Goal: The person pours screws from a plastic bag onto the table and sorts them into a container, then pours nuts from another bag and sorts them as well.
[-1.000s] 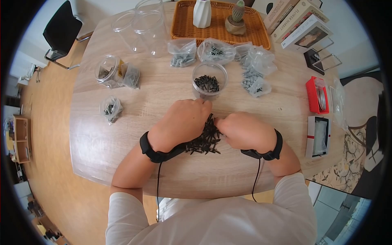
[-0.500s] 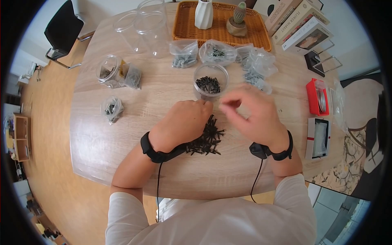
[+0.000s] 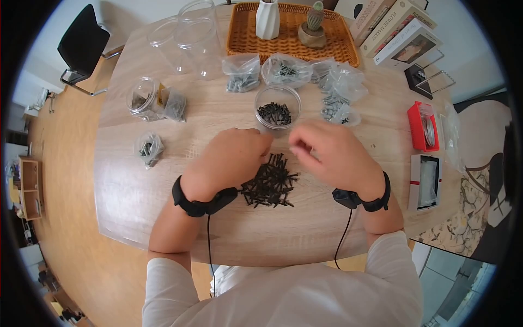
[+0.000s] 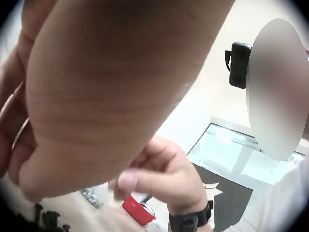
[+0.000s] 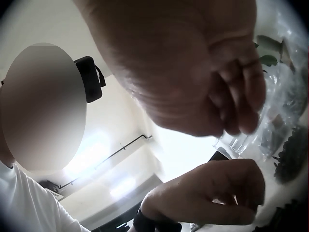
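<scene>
A loose pile of black screws lies on the wooden table in front of the person. My left hand hovers at the pile's upper left edge, palm down with its fingers bent; whether it holds a screw I cannot tell. To the right of the pile is my right hand, raised, its thumb and fingers loosely bent and apart, with nothing visible between them. Just beyond both hands stands a clear round jar with many black screws inside. In the left wrist view, some screws show below the left hand.
Bags of metal fasteners stand behind the jar, before a wicker tray. At left are a filled jar and a small bag. Empty clear containers stand at the back; a red basket and an open box sit right.
The right hand has lifted off the pile, moving up and to the right, with its fingers loosening. The left hand has shifted slightly left, uncovering more of the pile.
</scene>
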The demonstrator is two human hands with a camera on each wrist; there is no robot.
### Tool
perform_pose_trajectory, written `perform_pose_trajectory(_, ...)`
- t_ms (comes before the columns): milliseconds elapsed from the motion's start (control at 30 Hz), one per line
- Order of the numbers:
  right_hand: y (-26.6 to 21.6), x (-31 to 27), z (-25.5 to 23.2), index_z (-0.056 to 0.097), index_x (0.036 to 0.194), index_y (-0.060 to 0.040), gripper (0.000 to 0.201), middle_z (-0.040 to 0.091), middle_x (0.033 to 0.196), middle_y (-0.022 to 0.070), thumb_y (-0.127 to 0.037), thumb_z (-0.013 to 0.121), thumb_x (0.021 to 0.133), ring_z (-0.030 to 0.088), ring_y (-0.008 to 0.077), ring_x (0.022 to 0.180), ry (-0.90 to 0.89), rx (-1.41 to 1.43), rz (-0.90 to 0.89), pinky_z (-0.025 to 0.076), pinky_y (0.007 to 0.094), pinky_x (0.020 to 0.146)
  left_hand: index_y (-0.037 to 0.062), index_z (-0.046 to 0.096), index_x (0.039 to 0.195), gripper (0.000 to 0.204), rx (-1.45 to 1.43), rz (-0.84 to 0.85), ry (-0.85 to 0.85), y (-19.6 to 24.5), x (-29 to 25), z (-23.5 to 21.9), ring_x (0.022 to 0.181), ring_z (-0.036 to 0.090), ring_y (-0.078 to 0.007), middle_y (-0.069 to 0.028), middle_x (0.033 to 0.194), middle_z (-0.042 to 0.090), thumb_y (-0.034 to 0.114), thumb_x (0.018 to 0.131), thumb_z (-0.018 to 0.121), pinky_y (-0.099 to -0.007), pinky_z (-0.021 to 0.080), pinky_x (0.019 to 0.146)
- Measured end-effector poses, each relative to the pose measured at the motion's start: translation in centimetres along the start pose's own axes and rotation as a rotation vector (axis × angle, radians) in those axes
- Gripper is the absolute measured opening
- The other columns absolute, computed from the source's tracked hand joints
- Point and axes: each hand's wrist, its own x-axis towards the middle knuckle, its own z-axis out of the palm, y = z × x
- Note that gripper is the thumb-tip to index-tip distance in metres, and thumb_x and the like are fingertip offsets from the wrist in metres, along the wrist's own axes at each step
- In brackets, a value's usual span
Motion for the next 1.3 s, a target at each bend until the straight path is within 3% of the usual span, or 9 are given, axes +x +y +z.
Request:
perform_pose_trajectory(67,1.0,-0.4,0.5,0.068,0.101,-0.0038,0.01,0.073,0.095,0.0169,-0.007,0.071,0.092,0.073,0.0389,0.087,-0.277,-0.169,-0.117,0.058,0.0483,0.076,0.0076,0.07,0.095,0.008,0.022,-0.034,-0.028,-0.8,-0.4,-0.7,0.088,0.072,-0.0395,-0.0149,0.089,0.075,0.013,0.091,0.072,-0.0497,0.056,0.077)
perform_pose_trajectory(100,1.6,-0.8,0.9,0.068,0.101,-0.0038,0.01,0.073,0.095,0.0169,-0.007,0.071,0.092,0.073,0.0389,0.087,-0.274,-0.167,-0.119,0.058,0.0483,0.076,0.0078,0.071,0.092,0.007,0.041,-0.065,-0.054,-1.1,-0.6,-1.0,0.086,0.073,-0.0394,-0.015,0.086,0.075,0.014,0.09,0.072,-0.0491,0.056,0.077)
perform_pose_trajectory(167,2.4,-1.5,1.8,0.069,0.099,-0.0026,0.013,0.074,0.094,0.0183,-0.004,0.068,0.086,0.073,0.0424,0.091,-0.527,-0.255,-0.002,0.058,0.0527,0.081,0.0079,0.072,0.091,0.007,0.033,-0.083,-0.079,-2.0,-0.8,-1.2,0.086,0.073,-0.0392,-0.015,0.086,0.076,0.015,0.089,0.072,-0.049,0.056,0.077)
perform_pose_trajectory(667,2.4,-1.4,3.1,0.071,0.09,-0.0011,0.01,0.074,0.088,0.0198,0.0,0.067,0.082,0.073,0.043,0.09,-0.495,-0.33,-0.003,0.059,0.0522,0.081,0.0058,0.072,0.098,0.011,-0.016,-0.034,-0.138,-1.1,-0.3,0.8,0.095,0.072,-0.0415,-0.0161,0.096,0.076,0.013,0.09,0.07,-0.0513,0.057,0.084)
perform_pose_trajectory(1000,2.8,-1.6,3.5,0.069,0.092,-0.0025,0.01,0.071,0.089,0.0169,-0.005,0.067,0.083,0.072,0.0417,0.089,-0.507,-0.365,-0.017,0.058,0.0527,0.079,0.0058,0.071,0.101,0.014,-0.019,-0.056,-0.147,-0.7,-0.2,1.2,0.098,0.071,-0.0412,-0.0168,0.101,0.075,0.011,0.089,0.065,-0.051,0.057,0.087)
perform_pose_trajectory(1300,2.3,-1.3,3.5,0.072,0.095,-0.0007,0.012,0.075,0.091,0.02,-0.003,0.067,0.085,0.075,0.0418,0.09,-0.504,-0.37,-0.022,0.06,0.0518,0.081,0.0056,0.07,0.104,0.017,-0.056,-0.027,-0.134,-0.5,-0.1,1.3,0.098,0.071,-0.0412,-0.0159,0.102,0.073,0.009,0.088,0.065,-0.0506,0.057,0.087)
